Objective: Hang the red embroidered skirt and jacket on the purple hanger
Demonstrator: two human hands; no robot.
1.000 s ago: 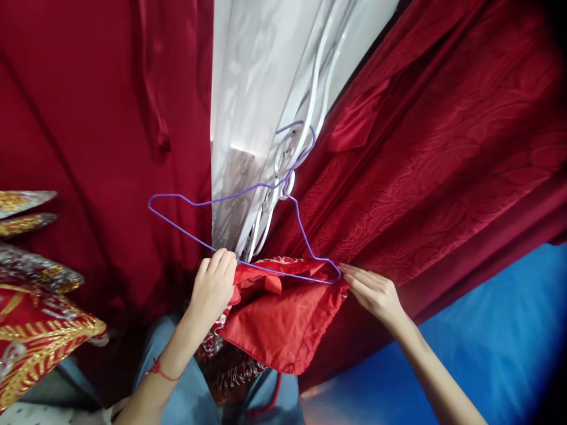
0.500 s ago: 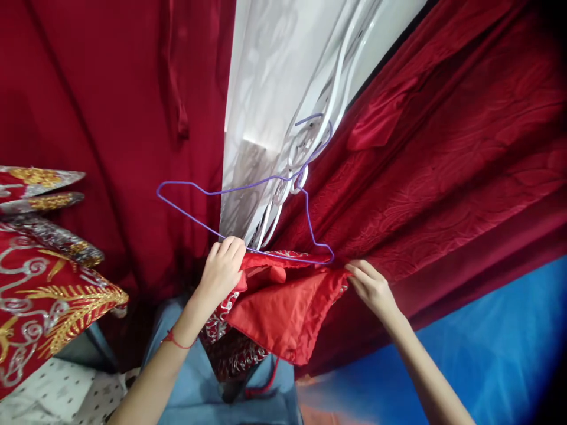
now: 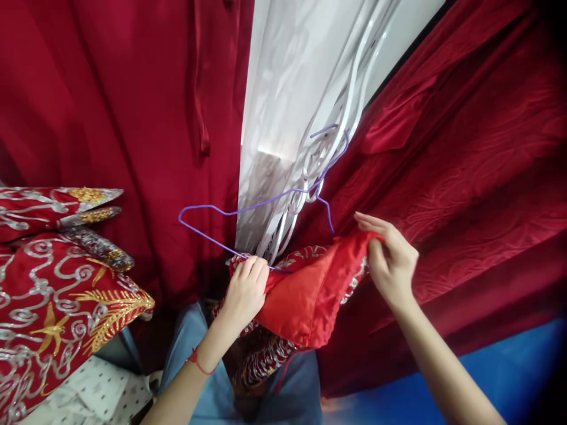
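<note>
A purple wire hanger (image 3: 248, 208) hangs by its hook from a white scrolled grille (image 3: 310, 171) between red curtains. A red garment (image 3: 305, 295) with a plain lining and silver embroidery is draped over the hanger's lower bar. My left hand (image 3: 245, 289) is closed on the garment's left edge together with the bar. My right hand (image 3: 392, 260) pinches the garment's right corner and holds it raised beside the hanger's right shoulder.
Dark red curtains (image 3: 110, 118) hang on both sides of a white sheer panel (image 3: 287, 77). Red embroidered clothes (image 3: 53, 283) with gold and silver patterns hang at the left. A blue surface (image 3: 496, 378) lies at the lower right, my blue-clad legs (image 3: 195, 378) below.
My right hand has lifted the garment's right corner up along the hanger's right side. The left hand kept its grip at the bar. The view has shifted a little to the left.
</note>
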